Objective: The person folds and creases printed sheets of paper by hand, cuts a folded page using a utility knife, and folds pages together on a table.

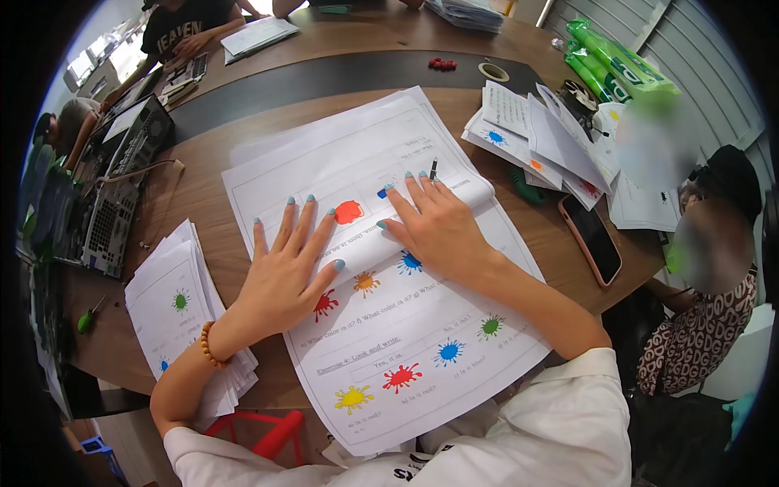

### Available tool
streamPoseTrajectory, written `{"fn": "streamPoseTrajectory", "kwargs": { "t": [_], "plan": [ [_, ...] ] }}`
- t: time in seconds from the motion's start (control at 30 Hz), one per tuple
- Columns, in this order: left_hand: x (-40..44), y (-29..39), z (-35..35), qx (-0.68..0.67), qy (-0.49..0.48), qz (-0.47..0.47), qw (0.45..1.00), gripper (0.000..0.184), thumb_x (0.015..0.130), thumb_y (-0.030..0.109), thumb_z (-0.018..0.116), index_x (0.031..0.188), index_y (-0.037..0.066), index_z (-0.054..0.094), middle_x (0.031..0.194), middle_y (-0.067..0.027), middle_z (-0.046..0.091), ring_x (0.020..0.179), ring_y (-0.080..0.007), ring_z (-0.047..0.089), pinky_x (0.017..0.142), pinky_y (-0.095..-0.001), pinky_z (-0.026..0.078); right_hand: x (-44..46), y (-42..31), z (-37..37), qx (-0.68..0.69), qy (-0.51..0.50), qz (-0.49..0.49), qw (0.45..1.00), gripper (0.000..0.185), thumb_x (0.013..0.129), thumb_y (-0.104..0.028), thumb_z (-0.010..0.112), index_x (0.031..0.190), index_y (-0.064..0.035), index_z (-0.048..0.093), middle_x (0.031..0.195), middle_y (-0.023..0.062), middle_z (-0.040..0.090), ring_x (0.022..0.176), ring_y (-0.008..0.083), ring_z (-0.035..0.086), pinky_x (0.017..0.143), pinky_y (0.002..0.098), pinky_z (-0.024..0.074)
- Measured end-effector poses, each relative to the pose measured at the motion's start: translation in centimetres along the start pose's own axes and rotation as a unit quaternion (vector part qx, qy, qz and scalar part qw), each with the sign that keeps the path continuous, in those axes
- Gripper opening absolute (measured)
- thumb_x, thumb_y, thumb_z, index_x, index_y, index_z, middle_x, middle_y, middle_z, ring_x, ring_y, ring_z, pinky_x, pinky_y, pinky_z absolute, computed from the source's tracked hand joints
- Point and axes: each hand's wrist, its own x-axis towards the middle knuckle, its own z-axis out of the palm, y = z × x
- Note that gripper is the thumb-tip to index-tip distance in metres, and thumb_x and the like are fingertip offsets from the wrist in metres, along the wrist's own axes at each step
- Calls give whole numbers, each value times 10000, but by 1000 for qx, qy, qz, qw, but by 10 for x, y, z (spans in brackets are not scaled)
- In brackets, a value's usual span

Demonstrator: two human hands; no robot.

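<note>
A printed worksheet (430,410) with coloured paint splats lies in front of me, its lower edge near my body. The upper part of a sheet is curled over, and the curled paper (479,193) forms a soft roll at the right. My left hand (288,264) rests flat on the paper with fingers spread, next to a red blot. Palm down, my right hand (434,223) presses on the curled part, fingers apart and pointing away from me. Neither hand grips anything. More sheets (251,154) lie beneath, under the curl.
Stacked worksheets (158,296) lie at the left, and a messy paper pile (511,114) at the right near a phone (591,239). Farther off are a tape roll (493,73), green packs (608,69) and an opened computer case (122,183). Other people sit around the table.
</note>
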Motion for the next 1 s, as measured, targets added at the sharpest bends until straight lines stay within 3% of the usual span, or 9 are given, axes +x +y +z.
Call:
{"fn": "streamPoseTrajectory", "kwargs": {
  "t": [0.23, 0.43, 0.47, 0.5, 0.57, 0.6, 0.8, 1.0],
  "plan": [
    [0, 7, -7, -1, -40, -28, 999, 577, 888, 292, 379, 1407, 101, 213, 1477, -136, 113, 1365, -330, 41, 1050, -559, 22, 0, -1, 2, -2, 0, 0, 1000, 426, 842, -309, 561, 1100, 30, 563, 1080, 291, 554, 1019, 400, 549, 910, 436, 409],
    [-2, 6, -1, 37, -12, -17, 999, 634, 849, 275, 471, 1399, 89, 218, 1460, -165, 151, 1353, -356, 91, 1041, -581, 54, -3, -7, 7, -19, -19, 12, 1000, 512, 846, -369, 520, 1146, 46, 528, 1151, 325, 489, 1074, 432, 495, 932, 476, 367],
    [-2, 10, -2, 16, 28, 0, 999, 594, 818, 174, 486, 1375, 101, 291, 1454, -168, 169, 1351, -357, 105, 1043, -583, 58, -3, -7, 8, -32, -24, 26, 999, 512, 846, -369, 520, 1146, 46, 528, 1151, 325, 489, 1074, 432, 495, 932, 476, 367],
    [1, 11, -3, 10, 27, 16, 999, 594, 818, 174, 486, 1375, 101, 291, 1454, -168, 169, 1351, -357, 105, 1043, -583, 58, -3, -8, 10, -25, -18, 25, 999, 530, 849, -379, 512, 1163, 48, 514, 1159, 330, 479, 1087, 440, 482, 939, 481, 356],
    [3, 10, -6, 63, 34, 141, 987, 557, 780, 71, 475, 1328, 118, 382, 1448, -159, 197, 1349, -343, 135, 1058, -563, 60, -4, -10, 12, -24, -16, 33, 999, 548, 853, -389, 503, 1179, 51, 499, 1167, 336, 470, 1099, 449, 469, 947, 486, 345],
    [4, 12, -6, 10, 22, 148, 989, 543, 747, 0, 457, 1271, 141, 459, 1436, -138, 244, 1347, -312, 166, 1077, -526, 63, -5, -9, 13, -9, -15, 33, 999, 556, 857, -391, 497, 1194, 51, 486, 1186, 340, 454, 1119, 453, 452, 955, 486, 337],
    [4, 12, -15, -58, -56, 164, 983, 555, 747, 38, 399, 1279, 179, 466, 1420, -105, 296, 1347, -270, 182, 1097, -475, 38, -4, -9, 14, 7, -37, 40, 998, 564, 875, -390, 474, 1229, 49, 452, 1237, 347, 409, 1170, 462, 405, 976, 490, 313],
    [3, 12, -8, -39, -33, 168, 984, 550, 746, 72, 381, 1282, 166, 461, 1417, -107, 296, 1346, -265, 185, 1102, -464, 10, -1, -14, 10, -21, -50, 36, 998, 552, 882, -358, 470, 1248, 53, 426, 1254, 331, 401, 1185, 429, 404, 989, 481, 304]
  ]
}}
